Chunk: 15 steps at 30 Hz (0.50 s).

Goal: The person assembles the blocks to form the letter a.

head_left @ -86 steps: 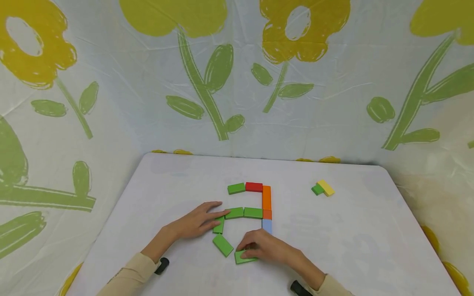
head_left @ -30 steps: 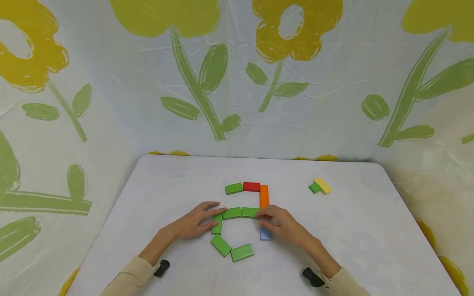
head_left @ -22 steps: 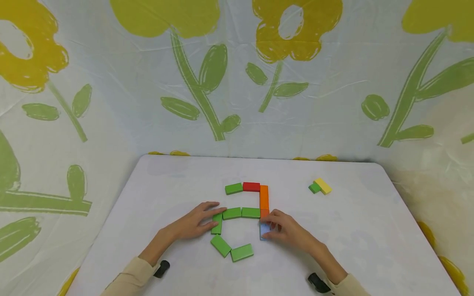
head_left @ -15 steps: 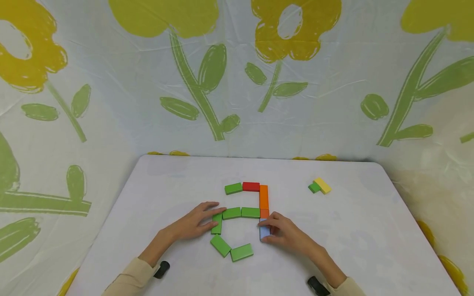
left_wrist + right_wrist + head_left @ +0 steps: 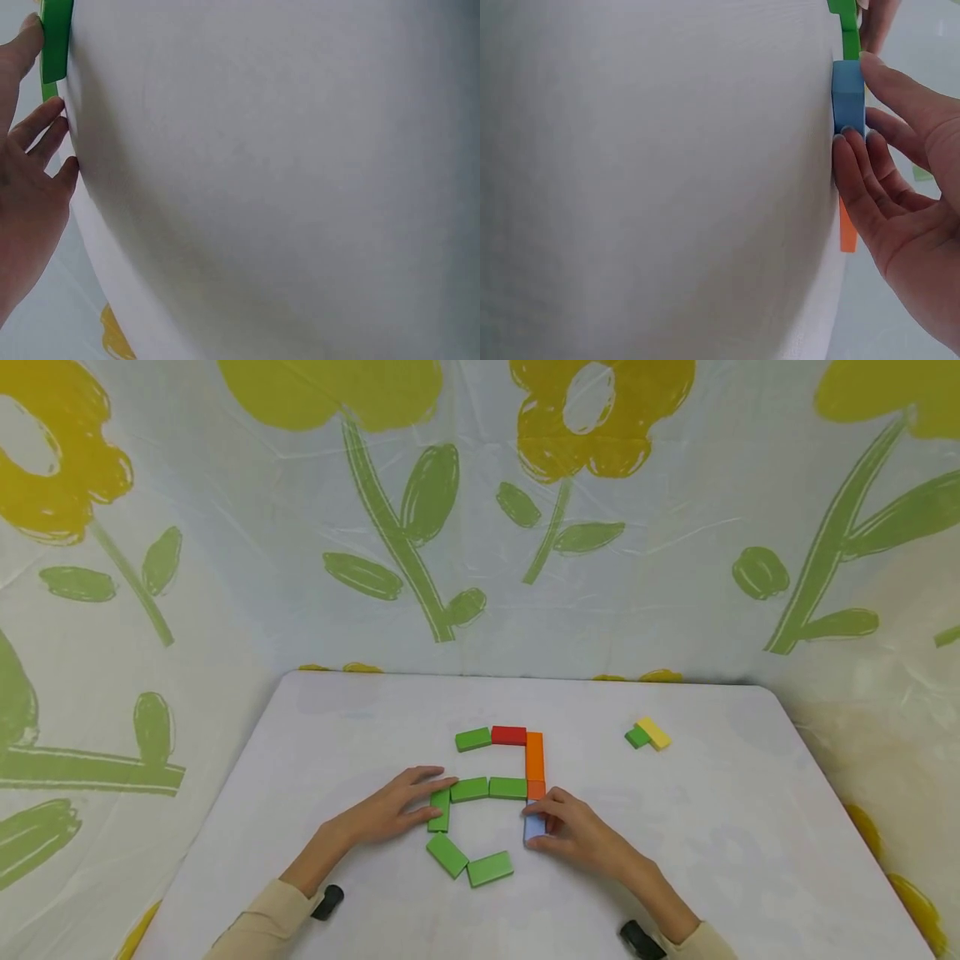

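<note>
My right hand [image 5: 585,831] pinches the light blue block [image 5: 535,831] between thumb and fingertips. It lies on the table just below a short orange block [image 5: 536,789]; in the right wrist view thumb and fingers sit at either end of the blue block [image 5: 848,94]. My left hand [image 5: 386,810] rests with fingers spread on the upright green block [image 5: 441,823] at the shape's left, partly covering it. From there two green blocks [image 5: 470,789] run right to the orange. Below are a slanted green block [image 5: 447,855] and another green block [image 5: 491,869], its right end apart from the blue one.
A green block [image 5: 473,739], a red block [image 5: 509,736] and a long orange block [image 5: 535,755] form the upper part. A yellow block [image 5: 653,733] and a small green block [image 5: 637,737] lie together at the back right of the white table [image 5: 360,718].
My right hand has left the bottom green block, which now meets the slanted one, and moved up to the blue block. The blue block's near end has shifted slightly left. My left hand stays put.
</note>
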Available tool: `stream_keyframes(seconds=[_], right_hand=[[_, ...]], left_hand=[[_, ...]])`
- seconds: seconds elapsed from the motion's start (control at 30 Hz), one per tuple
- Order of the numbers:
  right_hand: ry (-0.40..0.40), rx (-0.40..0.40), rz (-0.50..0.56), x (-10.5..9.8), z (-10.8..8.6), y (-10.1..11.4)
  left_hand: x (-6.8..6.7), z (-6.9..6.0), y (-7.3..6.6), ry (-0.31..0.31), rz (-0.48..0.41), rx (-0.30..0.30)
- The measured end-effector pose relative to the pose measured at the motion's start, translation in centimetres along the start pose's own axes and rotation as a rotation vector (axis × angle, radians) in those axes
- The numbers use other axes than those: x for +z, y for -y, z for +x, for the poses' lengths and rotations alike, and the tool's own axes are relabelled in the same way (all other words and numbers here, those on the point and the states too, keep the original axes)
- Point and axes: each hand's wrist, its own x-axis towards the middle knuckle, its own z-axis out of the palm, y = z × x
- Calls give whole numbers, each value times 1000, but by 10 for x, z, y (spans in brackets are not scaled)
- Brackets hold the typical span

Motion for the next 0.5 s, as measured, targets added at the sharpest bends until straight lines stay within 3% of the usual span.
stream_keyframes(seconds=[0.23,0.5], right_hand=[[-99,-8,-7,-7,1,-5],[-226,119,-77,-32,3,-17]], left_hand=[[-1,-2,-1,-7,-22,-26],[7,-8,-12,9,62,-62]])
